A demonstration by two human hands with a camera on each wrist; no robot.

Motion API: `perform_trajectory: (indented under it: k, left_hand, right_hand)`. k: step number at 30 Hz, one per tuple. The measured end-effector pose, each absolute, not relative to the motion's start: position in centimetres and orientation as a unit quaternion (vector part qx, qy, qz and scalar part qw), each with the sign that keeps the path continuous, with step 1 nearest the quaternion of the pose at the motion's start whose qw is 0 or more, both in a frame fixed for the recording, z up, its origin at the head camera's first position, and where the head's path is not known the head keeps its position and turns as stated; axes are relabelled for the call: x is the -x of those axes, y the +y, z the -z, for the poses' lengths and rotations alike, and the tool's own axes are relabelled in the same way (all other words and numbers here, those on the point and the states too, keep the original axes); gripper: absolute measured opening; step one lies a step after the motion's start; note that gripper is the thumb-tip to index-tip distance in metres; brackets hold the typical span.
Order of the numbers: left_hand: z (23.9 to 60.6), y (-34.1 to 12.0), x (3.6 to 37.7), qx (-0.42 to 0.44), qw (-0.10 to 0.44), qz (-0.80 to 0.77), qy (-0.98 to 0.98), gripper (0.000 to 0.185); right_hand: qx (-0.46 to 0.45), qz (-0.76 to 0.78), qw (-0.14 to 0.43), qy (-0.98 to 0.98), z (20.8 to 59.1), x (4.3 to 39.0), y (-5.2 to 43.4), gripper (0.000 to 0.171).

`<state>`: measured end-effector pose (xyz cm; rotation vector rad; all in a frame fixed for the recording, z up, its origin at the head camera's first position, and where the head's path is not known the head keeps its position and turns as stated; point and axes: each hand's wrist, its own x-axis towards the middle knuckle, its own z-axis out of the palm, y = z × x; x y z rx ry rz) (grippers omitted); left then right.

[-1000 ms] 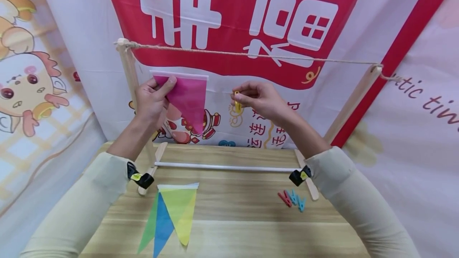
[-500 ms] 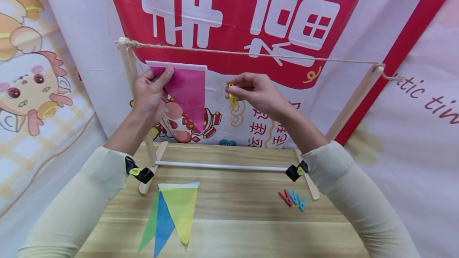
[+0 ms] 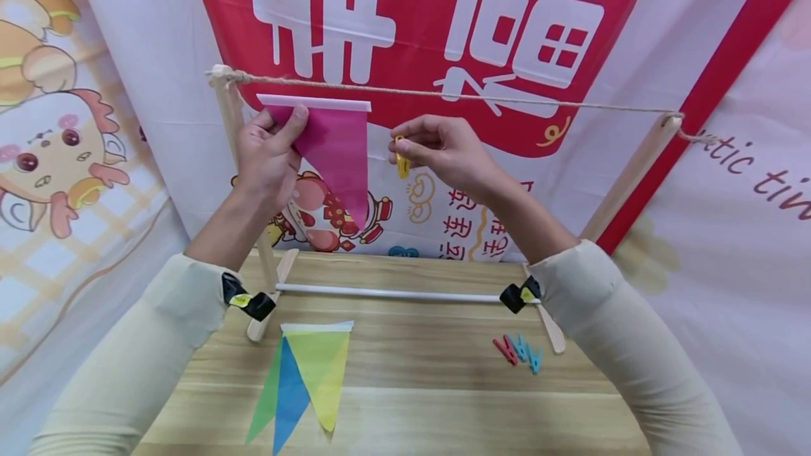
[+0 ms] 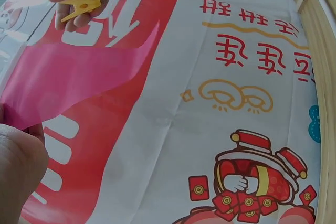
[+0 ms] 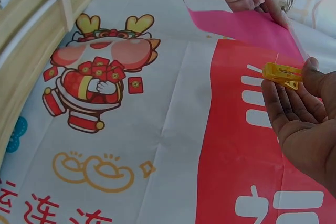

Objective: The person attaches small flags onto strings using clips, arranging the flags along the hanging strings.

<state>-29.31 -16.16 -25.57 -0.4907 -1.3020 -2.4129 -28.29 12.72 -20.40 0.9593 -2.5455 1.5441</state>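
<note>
A pink triangular pennant flag of thin translucent plastic [image 3: 336, 150], edged with a white strip along its top, hangs point-down just beneath the twine line; its upper left corner is pinched in the left hand [image 3: 269, 157], its white edge level and close under the twine; a small yellow plastic clothes peg [image 3: 402, 157] is pinched between thumb and fingers of the right hand [image 3: 443, 153], upright, just beside the flag's right edge and apart from it.
</note>
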Motion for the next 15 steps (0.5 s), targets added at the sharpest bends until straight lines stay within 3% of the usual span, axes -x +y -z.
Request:
perform_trajectory:
  k: [15]
  left_hand:
    - [24.3, -15.9, 29.2, 0.145, 0.202, 0.87, -0.426, 0.038]
  right_hand:
    - [-0.318, -0.501, 0.019, -0.804, 18.3, 28.0, 11.3, 0.03]
